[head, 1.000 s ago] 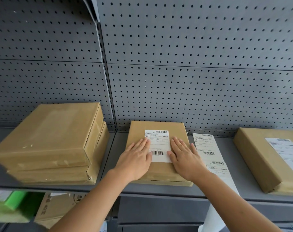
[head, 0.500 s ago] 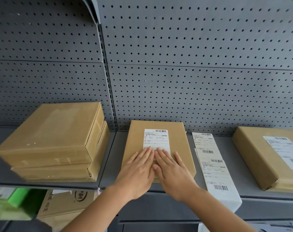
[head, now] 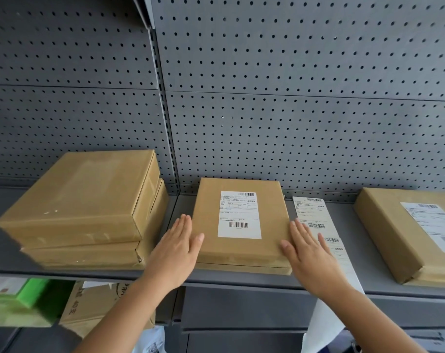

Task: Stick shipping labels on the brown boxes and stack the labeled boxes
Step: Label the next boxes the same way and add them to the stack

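Step in hand: the label is on; judged next is the move to the labelled boxes.
Work item: brown box (head: 241, 250), lying flat at the middle of the shelf (head: 347, 240), with its near edge close to the shelf's front lip.
Label: the shipping label (head: 239, 215) lies flat on the top face. No lifted corner is visible.
Left grip: the left grip (head: 176, 248) is released. Its fingers are straight and together, palm down just beside the box's left edge, with the thumb reaching onto the top face near the front corner.
Right grip: the right grip (head: 310, 256) is released. Its fingers are straight, palm down over the label strip (head: 310, 207), with the thumb at the box's right edge.
Contact: whether either palm presses a side wall cannot be told.
Neighbours: a stack of two boxes (head: 84, 200) stands near on the left, with no label visible on its top. A labelled box (head: 407, 233) lies well apart on the right.
Handling: a shallow cardboard carton with stiff faces. It is probably light, though its contents are unknown. The matt paper surface should give fair friction, and the taped seams are likely smoother.
Hold points: take the two long side walls at mid-length. Hook the fingers under the bottom edge and set the thumbs on top, clear of the label.
Hazard: the label strip overhangs the shelf front under the right grip. A careless lift could drag it off.
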### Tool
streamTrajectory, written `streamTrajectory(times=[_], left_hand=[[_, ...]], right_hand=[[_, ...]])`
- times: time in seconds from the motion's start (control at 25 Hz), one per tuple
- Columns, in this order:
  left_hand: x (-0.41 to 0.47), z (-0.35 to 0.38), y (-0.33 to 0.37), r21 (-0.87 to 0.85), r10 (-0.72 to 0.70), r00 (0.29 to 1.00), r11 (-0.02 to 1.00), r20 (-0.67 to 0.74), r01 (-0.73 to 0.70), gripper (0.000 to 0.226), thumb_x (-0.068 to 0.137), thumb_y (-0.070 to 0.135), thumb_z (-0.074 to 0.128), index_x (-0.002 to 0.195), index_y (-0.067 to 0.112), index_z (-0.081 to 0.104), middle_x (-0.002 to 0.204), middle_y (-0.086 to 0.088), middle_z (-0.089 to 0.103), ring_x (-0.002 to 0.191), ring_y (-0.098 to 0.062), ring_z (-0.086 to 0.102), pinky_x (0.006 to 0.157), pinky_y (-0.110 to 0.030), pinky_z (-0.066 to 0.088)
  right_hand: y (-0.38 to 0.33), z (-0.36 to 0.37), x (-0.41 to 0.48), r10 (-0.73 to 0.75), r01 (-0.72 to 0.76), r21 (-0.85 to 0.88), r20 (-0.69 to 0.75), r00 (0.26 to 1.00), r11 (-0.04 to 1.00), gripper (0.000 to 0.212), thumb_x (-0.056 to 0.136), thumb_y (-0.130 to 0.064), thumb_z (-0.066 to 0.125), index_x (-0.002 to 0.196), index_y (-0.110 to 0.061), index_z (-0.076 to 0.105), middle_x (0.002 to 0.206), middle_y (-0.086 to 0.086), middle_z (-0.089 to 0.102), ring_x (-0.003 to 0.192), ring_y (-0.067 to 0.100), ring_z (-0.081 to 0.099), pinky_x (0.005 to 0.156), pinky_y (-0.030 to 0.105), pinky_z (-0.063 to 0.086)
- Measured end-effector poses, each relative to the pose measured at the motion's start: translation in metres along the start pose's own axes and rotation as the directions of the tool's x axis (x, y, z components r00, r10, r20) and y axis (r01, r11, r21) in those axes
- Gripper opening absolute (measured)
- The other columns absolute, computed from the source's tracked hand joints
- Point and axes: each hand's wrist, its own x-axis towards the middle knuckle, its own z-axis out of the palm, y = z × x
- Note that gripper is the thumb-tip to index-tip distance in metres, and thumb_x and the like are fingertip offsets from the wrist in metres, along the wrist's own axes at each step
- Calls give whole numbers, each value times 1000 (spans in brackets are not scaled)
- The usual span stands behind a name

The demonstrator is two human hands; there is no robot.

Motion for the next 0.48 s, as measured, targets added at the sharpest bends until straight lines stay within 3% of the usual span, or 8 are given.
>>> streamTrajectory(times=[0.08, 0.2, 0.28, 0.36, 0.44, 0.48], left_hand=[[3, -3, 1, -288, -104, 994, 952, 25, 107, 78, 101, 65, 19, 163, 23, 0, 171, 7, 2, 157, -10, 6, 125, -34, 10], [16, -7, 10, -638, -229, 970, 736, 77, 225, 79, 97, 70, 33, 163, 31, 12, 168, 8, 24, 154, -18, 23, 123, -42, 19], [27, -4, 15, -741, -259, 957, 615, 133, 270, 79, 96, 69, 41, 162, 33, 19, 163, 10, 33, 150, -17, 31, 120, -40, 24], [35, 2, 16, -808, -222, 957, 520, 186, 278, 69, 96, 63, 51, 156, 36, 33, 151, 17, 48, 137, -10, 46, 113, -32, 31], [41, 9, 14, -843, -207, 958, 462, 200, 276, 56, 94, 53, 62, 146, 38, 48, 139, 16, 62, 125, -7, 58, 109, -33, 40], [42, 10, 14, -856, -220, 955, 437, 197, 277, 49, 94, 47, 65, 141, 38, 53, 133, 14, 68, 121, -8, 62, 106, -34, 44]], right_hand=[[6, -5, 3, 72, -72, 210, 6, 997, 975, 73, 102, -55, 26, 160, -19, 4, 169, -3, 3, 154, 10, -2, 126, 35, 1], [7, -13, 16, 189, -205, 578, 89, 978, 790, 76, 101, -54, 41, 161, -23, 6, 167, -5, 15, 154, 15, 13, 123, 36, 12], [2, -12, 27, 199, -264, 690, 175, 964, 673, 85, 95, -62, 49, 160, -25, 9, 164, -7, 23, 151, 16, 23, 121, 37, 21], [-2, -5, 37, 195, -305, 750, 235, 952, 587, 88, 87, -69, 56, 156, -24, 25, 154, -11, 41, 137, 16, 46, 108, 35, 44], [-2, 3, 44, 177, -326, 793, 274, 945, 514, 61, 91, -58, 60, 144, -31, 46, 130, -15, 65, 112, 13, 65, 93, 41, 56], [-1, 6, 46, 160, -322, 810, 280, 947, 490, 50, 91, -53, 62, 137, -33, 53, 117, -14, 73, 105, 14, 70, 95, 46, 56]])
